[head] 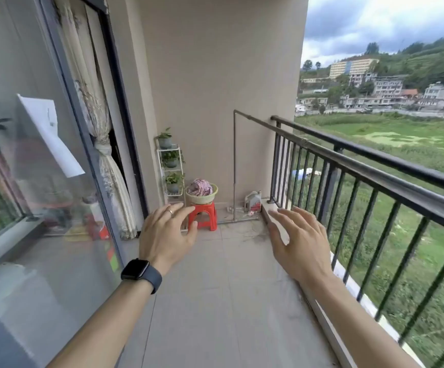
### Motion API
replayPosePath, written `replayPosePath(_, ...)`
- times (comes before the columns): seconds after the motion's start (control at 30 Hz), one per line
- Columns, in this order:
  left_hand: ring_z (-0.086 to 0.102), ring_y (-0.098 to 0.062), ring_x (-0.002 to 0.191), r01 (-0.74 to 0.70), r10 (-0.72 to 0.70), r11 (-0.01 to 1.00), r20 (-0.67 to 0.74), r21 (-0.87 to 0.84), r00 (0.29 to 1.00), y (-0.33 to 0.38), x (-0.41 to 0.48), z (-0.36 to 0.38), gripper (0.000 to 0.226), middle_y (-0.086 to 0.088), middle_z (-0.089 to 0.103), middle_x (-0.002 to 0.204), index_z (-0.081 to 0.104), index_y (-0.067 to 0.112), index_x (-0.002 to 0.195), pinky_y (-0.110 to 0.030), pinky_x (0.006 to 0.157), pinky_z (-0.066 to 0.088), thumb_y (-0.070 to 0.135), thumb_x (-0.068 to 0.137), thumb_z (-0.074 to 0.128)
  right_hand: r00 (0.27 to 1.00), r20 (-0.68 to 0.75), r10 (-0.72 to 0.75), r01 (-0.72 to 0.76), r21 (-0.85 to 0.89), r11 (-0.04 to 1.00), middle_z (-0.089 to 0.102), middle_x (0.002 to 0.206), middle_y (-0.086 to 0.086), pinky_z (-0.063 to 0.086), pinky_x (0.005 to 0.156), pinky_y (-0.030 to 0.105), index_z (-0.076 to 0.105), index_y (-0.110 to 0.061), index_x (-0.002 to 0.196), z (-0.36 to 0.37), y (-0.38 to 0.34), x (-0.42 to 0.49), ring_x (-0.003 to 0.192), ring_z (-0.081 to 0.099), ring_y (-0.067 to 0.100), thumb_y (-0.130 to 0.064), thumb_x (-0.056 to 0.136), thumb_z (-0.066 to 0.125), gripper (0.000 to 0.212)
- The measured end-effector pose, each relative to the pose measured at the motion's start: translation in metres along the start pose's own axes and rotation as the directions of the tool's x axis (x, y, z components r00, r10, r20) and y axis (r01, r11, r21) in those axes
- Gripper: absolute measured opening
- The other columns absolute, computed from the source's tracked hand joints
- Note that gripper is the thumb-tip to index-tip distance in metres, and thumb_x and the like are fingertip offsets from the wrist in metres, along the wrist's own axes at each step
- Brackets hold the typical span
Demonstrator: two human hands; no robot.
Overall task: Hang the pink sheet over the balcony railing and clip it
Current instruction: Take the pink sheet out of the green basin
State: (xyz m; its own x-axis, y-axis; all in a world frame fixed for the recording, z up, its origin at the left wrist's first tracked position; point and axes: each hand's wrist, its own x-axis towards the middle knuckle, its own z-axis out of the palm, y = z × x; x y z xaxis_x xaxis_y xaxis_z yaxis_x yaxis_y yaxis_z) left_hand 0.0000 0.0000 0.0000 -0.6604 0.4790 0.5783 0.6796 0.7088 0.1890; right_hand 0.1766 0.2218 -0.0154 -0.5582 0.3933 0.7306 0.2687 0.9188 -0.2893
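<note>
Pink sheet point(201, 187) in basin point(202, 200), red stool point(207, 211) | plant rack point(171, 168) adj | L hand point(166, 232), R hand point(299, 243) spread

I see a smooth, dark metal railing point(401, 166) at right, a glossy red plastic stool point(205, 216) mid-frame, and the pink sheet point(201, 187) as soft cloth.

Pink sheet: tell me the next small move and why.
Probably step forward and reach for the pink sheet, bunched in the basin on the red stool at the balcony's far end. The left hand and right hand are open, empty and short of it.
</note>
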Motion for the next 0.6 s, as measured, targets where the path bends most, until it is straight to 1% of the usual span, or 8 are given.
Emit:
replayPosePath(0.03,0.053,-0.02,0.124,-0.005,0.005,1.0,0.023,-0.004,1.0,-0.008,0.01,0.009,0.052,0.004,0.063,0.131,0.065,0.033,0.123,-0.038,0.104,0.043,0.054,0.084,0.037,1.0,0.02,-0.012,0.011,0.012,1.0,0.07,0.121,-0.009,0.045,0.101,0.044,0.07,-0.031,0.121,0.016,0.001,0.007,0.126,0.056,0.024,-0.047,0.095,0.044,0.041)
replayPosePath(0.1,0.053,-0.02,0.124,0.004,-0.004,1.0,0.022,0.008,1.0,-0.027,0.037,0.033,0.053,0.005,0.064,0.13,0.066,0.033,0.123,-0.038,0.104,0.043,0.054,0.084,0.037,0.998,0.062,0.012,-0.012,0.005,1.0,0.071,0.12,-0.009,0.047,0.1,0.045,0.071,-0.031,0.12,0.051,0.003,0.028,0.124,0.057,0.024,-0.048,0.095,0.041,0.043)
replayPosePath(0.2,0.055,-0.018,0.12,0.002,-0.003,1.0,0.018,0.014,1.0,-0.06,0.087,0.07,0.053,0.006,0.065,0.127,0.067,0.033,0.12,-0.037,0.103,0.044,0.055,0.083,0.036,0.993,0.113,0.024,-0.022,-0.019,1.0,0.071,0.119,-0.014,0.046,0.098,0.043,0.072,-0.032,0.117,0.109,0.002,0.068,0.122,0.056,0.021,-0.048,0.094,0.039,0.043)
replayPosePath(0.3,0.056,-0.018,0.119,-0.007,0.007,1.0,0.013,0.0,1.0,-0.094,0.142,0.1,0.049,0.006,0.066,0.126,0.068,0.033,0.119,-0.036,0.101,0.044,0.053,0.083,0.04,0.985,0.168,0.036,-0.03,-0.035,0.999,0.07,0.118,-0.017,0.046,0.098,0.041,0.071,-0.035,0.117,0.164,0.003,0.115,0.123,0.054,0.018,-0.048,0.095,0.036,0.044)
replayPosePath(0.4,0.055,-0.019,0.12,-0.023,0.023,1.0,0.019,0.001,1.0,-0.124,0.196,0.124,0.044,0.006,0.064,0.129,0.067,0.034,0.12,-0.037,0.101,0.044,0.05,0.085,0.046,0.984,0.17,0.056,-0.047,-0.057,0.997,0.069,0.118,-0.019,0.045,0.099,0.04,0.069,-0.037,0.119,0.21,0.001,0.159,0.124,0.052,0.017,-0.049,0.095,0.035,0.044)
replayPosePath(0.6,0.055,-0.016,0.119,-0.029,0.029,1.0,0.036,-0.008,0.999,-0.17,0.29,0.173,0.037,0.01,0.064,0.128,0.067,0.034,0.121,-0.035,0.098,0.043,0.043,0.087,0.054,0.985,0.167,0.052,-0.042,-0.062,0.997,0.071,0.118,-0.014,0.046,0.099,0.043,0.071,-0.032,0.118,0.294,0.0,0.24,0.123,0.055,0.023,-0.049,0.094,0.034,0.046)
